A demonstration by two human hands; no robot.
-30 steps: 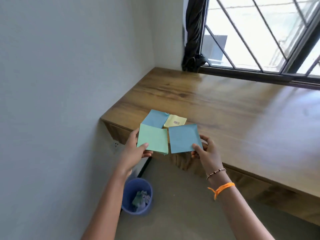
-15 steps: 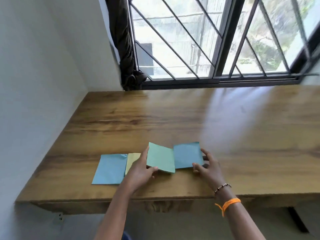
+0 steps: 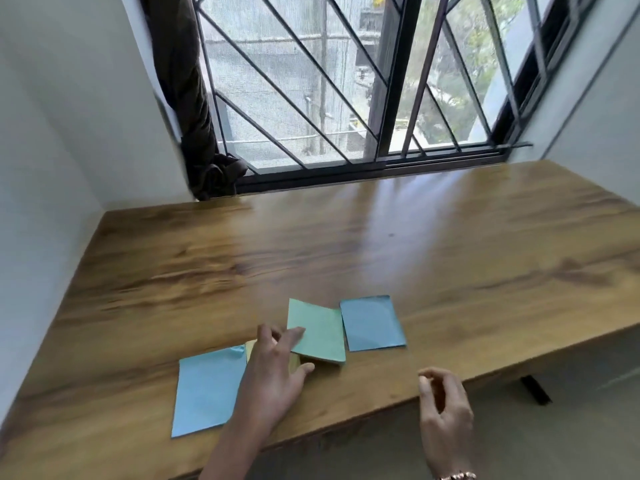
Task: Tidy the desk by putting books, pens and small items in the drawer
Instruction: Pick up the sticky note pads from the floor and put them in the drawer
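Head view. A wooden desk (image 3: pixel 346 244) runs along a barred window (image 3: pixel 346 81); a dark curtain (image 3: pixel 187 109) hangs bunched at the window's left corner.

Four paper pads lie near the desk's front edge. Far left: a light blue pad (image 3: pixel 206 389), flat on the wood. Just right of it, a yellow pad (image 3: pixel 250 348), mostly hidden under the person's left hand (image 3: pixel 273 372). Next, a green pad (image 3: pixel 317 330), its near edge raised off the desk and its far edge lower, so it sits tilted; a stack of sheets shows along the near side. Right of that, a second blue pad (image 3: pixel 372 323) lies flat, just beside the green one, apparently not touching it.

Left hand: reaches over the desk, fingers spread and fairly straight, fingertips on the left edge of the green pad, thumb beneath its near corner. Loose contact rather than a firm pinch.

Right hand (image 3: pixel 445 400): off the desk's front edge, apart from the pads, fingers loosely curled, holding nothing. A bead bracelet (image 3: pixel 455 476) shows at the wrist.

No drawer in sight from this angle.
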